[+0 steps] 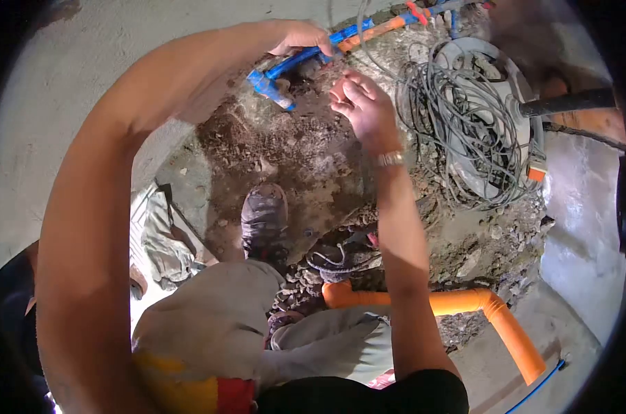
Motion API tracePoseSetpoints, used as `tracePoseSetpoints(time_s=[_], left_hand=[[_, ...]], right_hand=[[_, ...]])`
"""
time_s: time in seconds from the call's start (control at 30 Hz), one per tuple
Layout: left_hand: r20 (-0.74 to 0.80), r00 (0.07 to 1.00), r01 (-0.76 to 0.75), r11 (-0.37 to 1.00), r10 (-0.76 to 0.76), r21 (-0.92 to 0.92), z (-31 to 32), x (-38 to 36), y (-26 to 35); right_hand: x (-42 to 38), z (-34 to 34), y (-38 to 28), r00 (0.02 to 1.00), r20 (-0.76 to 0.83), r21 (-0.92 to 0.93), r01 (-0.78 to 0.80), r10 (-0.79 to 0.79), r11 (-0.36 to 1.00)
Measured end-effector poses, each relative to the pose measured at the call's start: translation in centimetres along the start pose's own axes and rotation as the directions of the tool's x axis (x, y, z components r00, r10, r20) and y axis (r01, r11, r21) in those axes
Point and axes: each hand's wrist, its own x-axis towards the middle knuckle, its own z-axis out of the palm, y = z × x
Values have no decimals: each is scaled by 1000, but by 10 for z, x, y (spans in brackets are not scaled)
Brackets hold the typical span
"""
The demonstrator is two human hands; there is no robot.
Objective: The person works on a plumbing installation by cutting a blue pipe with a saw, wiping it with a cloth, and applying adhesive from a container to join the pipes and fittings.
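Observation:
My left hand (300,36) grips a blue pipe (292,63) that runs over a dug trench of dirt and rubble; the pipe ends in a blue elbow fitting (266,85) at its lower left. Just to the right of the pipe hovers my right hand (360,102), fingers loosely curled and palm partly up, with a watch at the wrist; whether it pinches something small I cannot tell. An orange pipe (378,29) continues from the blue one toward the top.
A coil of grey cable (458,117) lies on a round cover at the right. An orange conduit (485,310) bends across the trench near my knees. My shoes (265,221) stand in the dirt. A rag lies on the concrete at left.

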Motion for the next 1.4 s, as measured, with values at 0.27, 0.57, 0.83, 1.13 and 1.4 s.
tracePoseSetpoints(time_s=[0.27,0.57,0.83,1.13,1.4], left_hand=[[117,987,131,977,-112,-168,-10,17,-6],[53,998,43,995,-38,-87,-8,18,-4],[95,992,109,965,-88,-239,-4,17,8],[74,989,142,963,-128,-229,0,18,10],[108,987,139,965,-117,-223,-3,20,10]], right_hand=[[79,-25,34,973,-231,478,138,-28,868],[89,-13,34,947,-319,487,188,-26,853],[84,-14,31,951,-308,540,163,14,826],[89,-15,36,956,-292,555,194,-29,809],[85,-11,32,949,-316,558,196,-12,806]])
